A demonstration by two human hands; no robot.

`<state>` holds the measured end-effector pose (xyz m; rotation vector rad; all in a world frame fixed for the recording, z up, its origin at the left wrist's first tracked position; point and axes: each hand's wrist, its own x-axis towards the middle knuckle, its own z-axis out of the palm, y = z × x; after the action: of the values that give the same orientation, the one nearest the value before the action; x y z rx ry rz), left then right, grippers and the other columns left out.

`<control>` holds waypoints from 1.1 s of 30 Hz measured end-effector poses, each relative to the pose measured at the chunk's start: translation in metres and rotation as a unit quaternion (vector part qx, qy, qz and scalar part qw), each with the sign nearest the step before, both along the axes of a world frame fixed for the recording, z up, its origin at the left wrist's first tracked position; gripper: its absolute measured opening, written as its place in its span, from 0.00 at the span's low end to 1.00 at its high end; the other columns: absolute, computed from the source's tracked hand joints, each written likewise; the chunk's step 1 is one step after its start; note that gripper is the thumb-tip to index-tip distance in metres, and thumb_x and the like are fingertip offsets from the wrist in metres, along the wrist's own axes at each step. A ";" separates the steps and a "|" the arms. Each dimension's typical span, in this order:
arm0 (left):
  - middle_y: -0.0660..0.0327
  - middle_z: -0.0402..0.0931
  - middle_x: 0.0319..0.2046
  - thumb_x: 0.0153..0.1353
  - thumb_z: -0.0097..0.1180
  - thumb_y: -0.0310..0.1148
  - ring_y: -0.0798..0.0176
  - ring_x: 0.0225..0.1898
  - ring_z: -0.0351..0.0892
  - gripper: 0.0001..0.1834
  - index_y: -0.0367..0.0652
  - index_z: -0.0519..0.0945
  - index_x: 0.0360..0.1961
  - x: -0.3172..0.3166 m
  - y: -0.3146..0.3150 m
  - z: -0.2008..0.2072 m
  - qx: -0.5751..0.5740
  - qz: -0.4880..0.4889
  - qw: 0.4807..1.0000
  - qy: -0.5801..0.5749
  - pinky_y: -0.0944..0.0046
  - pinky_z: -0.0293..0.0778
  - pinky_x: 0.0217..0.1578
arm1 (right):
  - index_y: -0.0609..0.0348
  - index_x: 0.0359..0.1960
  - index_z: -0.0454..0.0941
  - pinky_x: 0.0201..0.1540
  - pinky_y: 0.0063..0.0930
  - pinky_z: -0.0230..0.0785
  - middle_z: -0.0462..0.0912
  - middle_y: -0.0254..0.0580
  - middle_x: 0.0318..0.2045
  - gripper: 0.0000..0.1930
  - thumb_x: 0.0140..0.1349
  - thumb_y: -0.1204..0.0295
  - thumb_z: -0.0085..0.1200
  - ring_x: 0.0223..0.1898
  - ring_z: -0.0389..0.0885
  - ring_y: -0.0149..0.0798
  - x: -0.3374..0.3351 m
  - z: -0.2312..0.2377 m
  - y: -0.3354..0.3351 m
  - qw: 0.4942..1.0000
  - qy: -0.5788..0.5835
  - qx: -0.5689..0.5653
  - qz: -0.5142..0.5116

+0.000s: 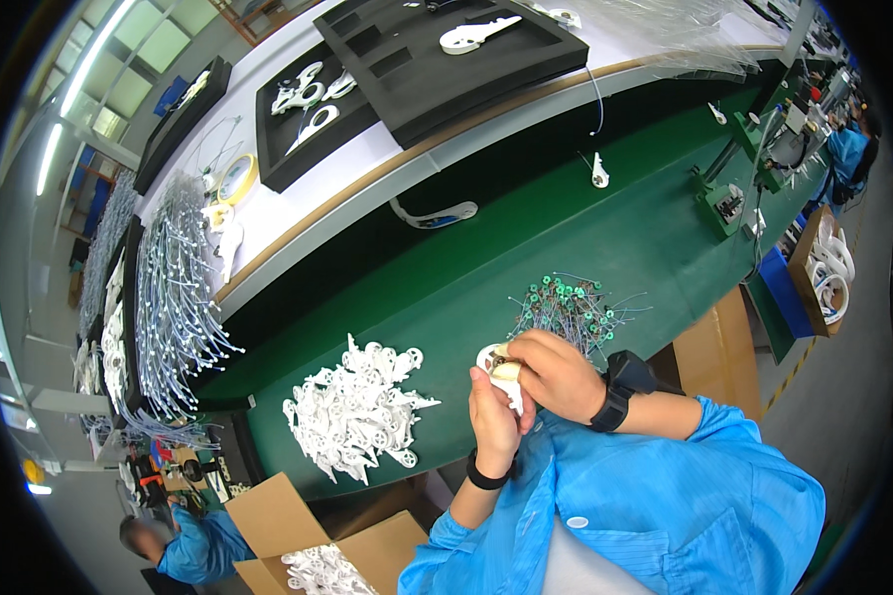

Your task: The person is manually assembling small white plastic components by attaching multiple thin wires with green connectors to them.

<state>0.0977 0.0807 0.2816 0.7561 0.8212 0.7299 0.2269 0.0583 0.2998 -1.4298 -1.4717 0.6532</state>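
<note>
A small white plastic housing (512, 389) is held close to my body, above the near edge of the green bench. My left hand (494, 421) is closed around it from below, thumb along its side. From the right, the fingers of my right hand (556, 372) press on its round upper end, where a cavity with darker parts shows; whether they pinch a smaller piece I cannot tell. Just beyond my hands lies a pile of green round pieces with thin wires (571, 309). Left of my hands, white plastic parts (357, 409) are heaped on the bench.
An open cardboard box (286, 516) holding white parts stands at lower left. A shelf (377, 164) above the bench carries black foam trays (446, 74). Bundled wires (174, 297) hang at left. A green bench machine (729, 198) stands at far right. Other people work at both sides.
</note>
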 end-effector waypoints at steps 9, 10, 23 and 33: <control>0.62 0.67 0.13 0.70 0.18 0.58 0.71 0.08 0.60 0.35 0.37 0.68 0.51 0.002 -0.003 0.005 0.044 0.011 0.999 0.019 0.73 0.54 0.08 | 0.65 0.42 0.75 0.42 0.33 0.72 0.75 0.49 0.42 0.14 0.51 0.84 0.51 0.41 0.78 0.47 -0.003 0.008 -0.009 1.000 0.024 0.012 -0.010; 0.62 0.67 0.13 0.70 0.18 0.58 0.71 0.09 0.60 0.35 0.37 0.67 0.51 0.002 -0.003 0.005 0.057 0.011 0.998 0.031 0.73 0.54 0.08 | 0.65 0.42 0.75 0.42 0.33 0.72 0.75 0.49 0.42 0.14 0.51 0.84 0.51 0.41 0.78 0.47 -0.003 0.008 -0.008 1.000 0.023 0.012 -0.011; 0.67 0.66 0.13 0.72 0.22 0.53 0.76 0.11 0.61 0.30 0.37 0.68 0.48 0.001 -0.009 0.009 0.132 -0.004 0.985 0.108 0.76 0.56 0.10 | 0.61 0.35 0.77 0.38 0.35 0.68 0.76 0.44 0.33 0.12 0.46 0.84 0.56 0.34 0.74 0.47 0.002 0.004 0.000 0.992 -0.060 0.114 -0.015; 0.68 0.64 0.12 0.71 0.24 0.54 0.75 0.10 0.60 0.29 0.39 0.70 0.42 -0.002 0.001 -0.013 0.192 0.015 0.963 0.187 0.74 0.56 0.09 | 0.65 0.34 0.74 0.41 0.38 0.66 0.73 0.47 0.32 0.09 0.49 0.82 0.50 0.36 0.72 0.51 -0.002 -0.013 0.007 1.000 -0.025 0.009 0.011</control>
<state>0.0957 0.0812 0.2687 1.2588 1.0464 0.7966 0.2248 0.0657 0.2864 -1.4274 -1.5302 0.6195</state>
